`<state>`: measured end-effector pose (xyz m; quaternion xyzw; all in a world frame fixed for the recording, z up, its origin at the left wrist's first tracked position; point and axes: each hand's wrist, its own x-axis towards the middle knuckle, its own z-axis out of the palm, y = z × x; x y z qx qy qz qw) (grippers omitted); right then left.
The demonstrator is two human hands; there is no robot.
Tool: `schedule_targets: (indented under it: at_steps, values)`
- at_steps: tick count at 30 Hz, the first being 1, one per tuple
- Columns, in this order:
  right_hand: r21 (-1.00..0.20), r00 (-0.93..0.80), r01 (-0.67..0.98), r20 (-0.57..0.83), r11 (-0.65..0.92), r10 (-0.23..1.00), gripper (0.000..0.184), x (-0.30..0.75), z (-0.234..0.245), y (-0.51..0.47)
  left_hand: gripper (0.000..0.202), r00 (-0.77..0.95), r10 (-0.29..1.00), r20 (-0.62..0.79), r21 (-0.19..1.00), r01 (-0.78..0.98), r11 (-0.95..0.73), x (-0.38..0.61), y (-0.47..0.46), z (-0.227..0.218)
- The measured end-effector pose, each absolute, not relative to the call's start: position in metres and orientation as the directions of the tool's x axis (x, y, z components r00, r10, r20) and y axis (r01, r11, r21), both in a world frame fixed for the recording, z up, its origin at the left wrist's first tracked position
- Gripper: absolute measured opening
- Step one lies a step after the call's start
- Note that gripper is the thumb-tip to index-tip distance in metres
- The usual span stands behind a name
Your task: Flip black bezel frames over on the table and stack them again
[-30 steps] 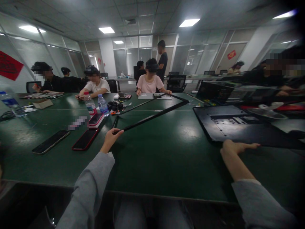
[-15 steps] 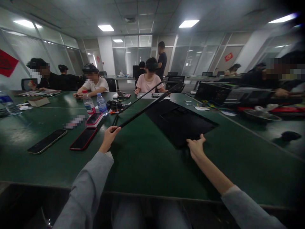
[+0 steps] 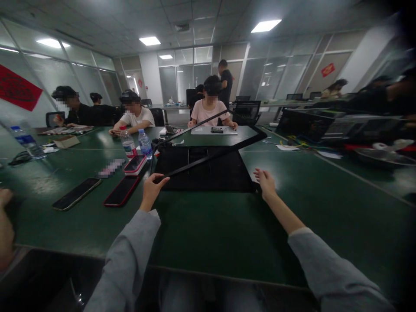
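Note:
My left hand (image 3: 152,187) is closed on the near corner of a thin black rectangular frame (image 3: 227,149), which is tilted up off the green table (image 3: 208,225). Under the frame lies a flat black panel (image 3: 201,169), squarely in front of me. My right hand (image 3: 265,182) rests at the panel's near right corner with its fingers spread and touching the edge. Both sleeves are grey.
Two dark phones (image 3: 77,193) (image 3: 121,190) and a pink-cased phone (image 3: 135,164) lie left of my left hand. Two water bottles (image 3: 128,143) stand behind them. Several people sit along the far side. Black equipment (image 3: 312,123) crowds the right end.
My right hand has dragged the black panel from the far right to the middle of the table, under the raised frame. My left hand has kept its hold on the frame.

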<state>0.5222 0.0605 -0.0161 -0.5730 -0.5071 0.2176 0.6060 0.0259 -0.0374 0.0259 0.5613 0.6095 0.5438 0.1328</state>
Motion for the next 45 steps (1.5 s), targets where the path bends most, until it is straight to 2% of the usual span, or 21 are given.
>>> schedule_targets:
  at_steps: [2, 4, 6, 8, 11, 16, 21, 32, 45]
  values:
    - [-0.963, 0.387, 0.175, 0.258, 0.204, 0.885, 0.059, 0.53, -0.012, 0.058, 0.045, -0.31, 0.829, 0.465, 0.779, 0.588, -0.218, 0.025, -0.037, 0.025]
    - [-0.985, 0.309, 0.021, 0.17, 0.172, 0.936, 0.063, 0.537, -0.001, 0.052, 0.042, -0.267, 0.83, 0.49, 0.731, 0.644, -0.225, 0.025, -0.037, 0.024]
    - [-0.981, 0.232, -0.086, 0.151, 0.175, 0.961, 0.067, 0.541, 0.012, 0.045, 0.04, -0.216, 0.828, 0.518, 0.675, 0.697, -0.241, 0.028, -0.038, 0.024]
    - [-0.975, 0.185, -0.113, 0.167, 0.19, 0.968, 0.065, 0.541, 0.022, 0.041, 0.037, -0.166, 0.83, 0.533, 0.62, 0.744, -0.249, 0.031, -0.04, 0.025]
    - [-0.974, 0.151, 0.013, 0.225, 0.225, 0.963, 0.052, 0.535, 0.025, 0.039, 0.034, -0.117, 0.84, 0.53, 0.552, 0.799, -0.237, 0.034, -0.044, 0.026]
    - [-0.876, 0.155, 0.326, 0.421, 0.356, 0.894, 0.06, 0.522, 0.004, 0.046, 0.035, -0.099, 0.85, 0.518, 0.518, 0.827, -0.219, 0.029, -0.044, 0.023]
    - [-0.771, 0.169, 0.52, 0.515, 0.368, 0.84, 0.06, 0.51, -0.013, 0.049, 0.034, -0.084, 0.866, 0.493, 0.51, 0.835, -0.209, 0.018, -0.036, 0.012]
    - [-0.749, 0.181, 0.609, 0.452, 0.262, 0.873, 0.064, 0.502, -0.029, 0.05, 0.041, -0.028, 0.898, 0.44, 0.421, 0.889, -0.179, 0.004, -0.027, -0.003]
    - [-0.701, 0.152, 0.668, 0.456, 0.248, 0.877, 0.059, 0.504, -0.038, 0.056, 0.043, -0.001, 0.92, 0.393, 0.395, 0.904, -0.167, 0.006, -0.029, 0.001]
